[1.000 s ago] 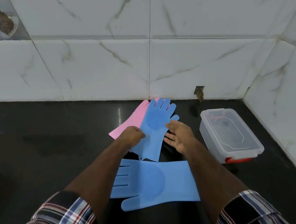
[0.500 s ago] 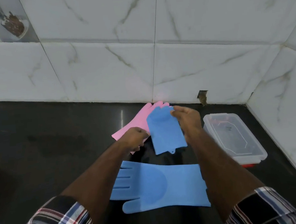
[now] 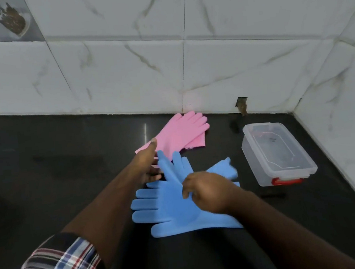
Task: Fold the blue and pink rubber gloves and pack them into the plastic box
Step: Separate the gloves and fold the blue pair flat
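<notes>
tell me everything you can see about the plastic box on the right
The plastic box is a clear, rectangular container with rounded corners and a lipped rim, standing upright on the black countertop near the tiled corner. A red latch shows at its near end. Whether a lid covers it cannot be told, and no gloves are visible inside. Neither hand touches it; it sits apart from the gloves.

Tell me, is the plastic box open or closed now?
Closed: a clear lid sits on the plastic box, with a red latch at its near end. No glove inside.
</notes>
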`<state>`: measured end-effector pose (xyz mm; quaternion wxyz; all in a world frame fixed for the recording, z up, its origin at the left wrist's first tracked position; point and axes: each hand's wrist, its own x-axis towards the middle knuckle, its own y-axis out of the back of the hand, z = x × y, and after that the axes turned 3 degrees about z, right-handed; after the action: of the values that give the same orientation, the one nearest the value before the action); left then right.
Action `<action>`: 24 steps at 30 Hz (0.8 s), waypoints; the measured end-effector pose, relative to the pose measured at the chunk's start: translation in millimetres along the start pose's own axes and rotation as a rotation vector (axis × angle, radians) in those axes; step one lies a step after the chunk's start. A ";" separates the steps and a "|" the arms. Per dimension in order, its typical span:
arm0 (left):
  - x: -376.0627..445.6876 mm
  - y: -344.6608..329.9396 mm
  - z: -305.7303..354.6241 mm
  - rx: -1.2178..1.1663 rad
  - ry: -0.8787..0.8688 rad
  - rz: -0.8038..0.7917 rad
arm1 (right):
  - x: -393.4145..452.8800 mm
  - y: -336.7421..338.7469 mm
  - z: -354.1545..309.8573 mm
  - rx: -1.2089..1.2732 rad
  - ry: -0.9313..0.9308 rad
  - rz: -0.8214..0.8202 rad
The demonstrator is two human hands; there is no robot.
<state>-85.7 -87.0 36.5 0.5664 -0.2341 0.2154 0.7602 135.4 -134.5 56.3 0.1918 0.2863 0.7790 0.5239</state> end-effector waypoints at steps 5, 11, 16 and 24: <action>-7.6 3.9 -5.9 0.092 -0.116 -0.017 | -15.8 -19.3 2.8 0.224 -0.128 0.067; -10.3 12.2 -14.2 0.231 -0.208 0.007 | -25.0 -6.0 25.9 0.221 -0.497 0.294; -17.1 17.6 -18.5 0.114 -0.117 0.071 | -28.0 -2.0 34.7 0.003 -0.708 0.041; -35.1 29.0 -22.3 0.071 -0.051 0.081 | -32.9 3.3 40.8 0.183 -0.774 -0.069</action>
<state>-102.4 -134.6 41.6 0.5486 -0.1857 0.2372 0.7799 185.8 -126.0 43.9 0.4624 0.4522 0.7017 0.2988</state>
